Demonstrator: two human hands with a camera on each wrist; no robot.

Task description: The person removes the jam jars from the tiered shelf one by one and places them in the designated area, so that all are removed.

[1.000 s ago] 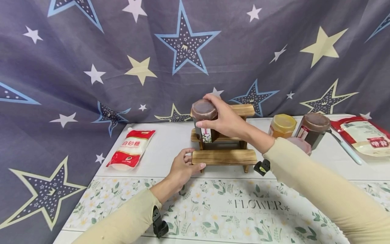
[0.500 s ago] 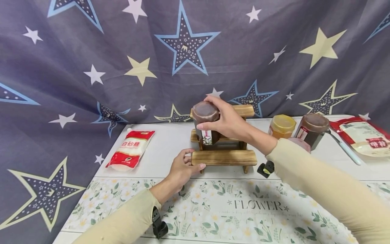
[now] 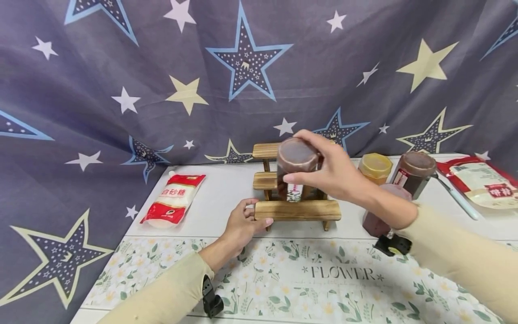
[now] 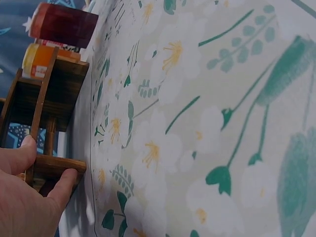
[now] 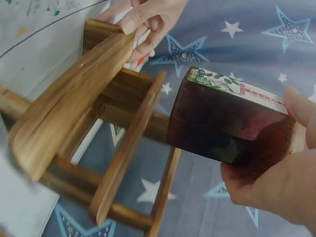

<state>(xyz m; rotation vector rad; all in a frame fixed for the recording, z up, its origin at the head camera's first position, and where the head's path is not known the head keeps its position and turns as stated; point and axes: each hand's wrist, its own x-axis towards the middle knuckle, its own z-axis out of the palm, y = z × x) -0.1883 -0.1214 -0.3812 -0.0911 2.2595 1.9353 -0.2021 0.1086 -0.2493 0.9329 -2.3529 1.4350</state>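
Observation:
My right hand holds a dark-filled jar by its upper part, thumb on the near side and fingers behind. In the right wrist view the jar is apart from the steps, its floral label along one side. Below it stands a small three-step wooden stand. My left hand pinches the left end of the lowest step, seen also in the left wrist view, where the thumb and a finger lie on either side of the wooden step.
Right of the stand are a yellow-lidded jar, another dark jar and a pink-lidded jar partly behind my forearm. Beyond lie a blue-handled utensil and a red-and-white bag. A sugar bag lies left.
My right hand has carried the jar from the stand's left end toward the right and nearer to me. The left hand keeps its grip on the lowest step.

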